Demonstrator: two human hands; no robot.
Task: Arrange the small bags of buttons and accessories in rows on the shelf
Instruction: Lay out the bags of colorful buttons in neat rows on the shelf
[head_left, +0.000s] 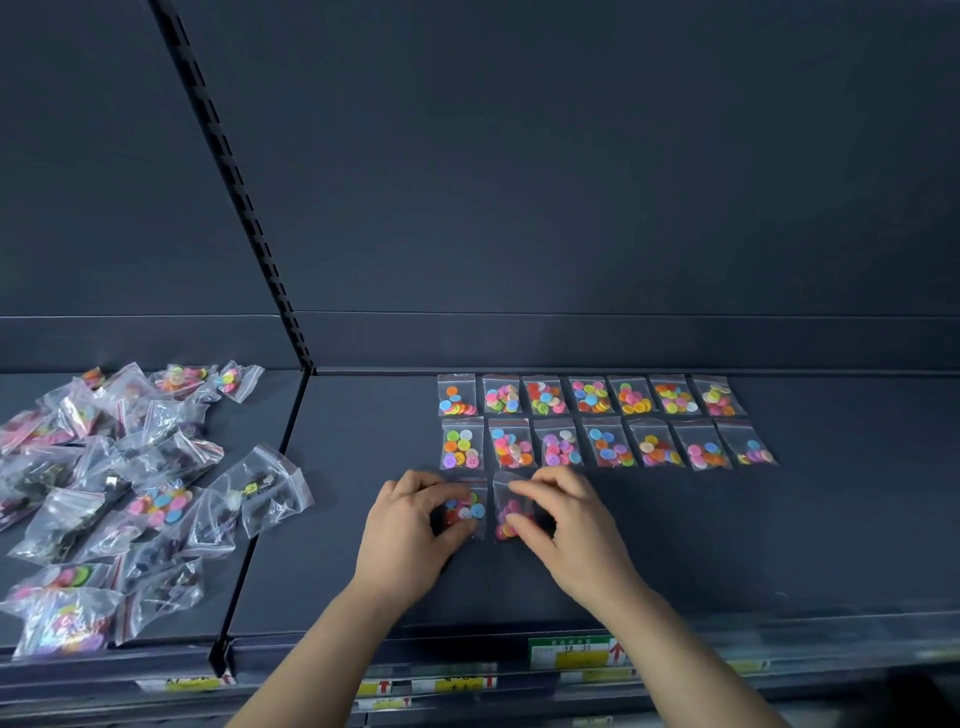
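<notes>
On the dark shelf (727, 545), 2 rows of 7 button bags each lie side by side, the back row (591, 395) touching the front row (608, 444). Just below, the left hand (410, 530) pinches a bag of mixed buttons (466, 508); the right hand (566, 525) pinches a pink-button bag (506, 512) beside it. A loose pile of bags (119, 483) lies on the left section.

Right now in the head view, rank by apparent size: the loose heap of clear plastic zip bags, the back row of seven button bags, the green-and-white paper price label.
1. loose heap of clear plastic zip bags
2. back row of seven button bags
3. green-and-white paper price label, smallest though nearest the camera
</notes>
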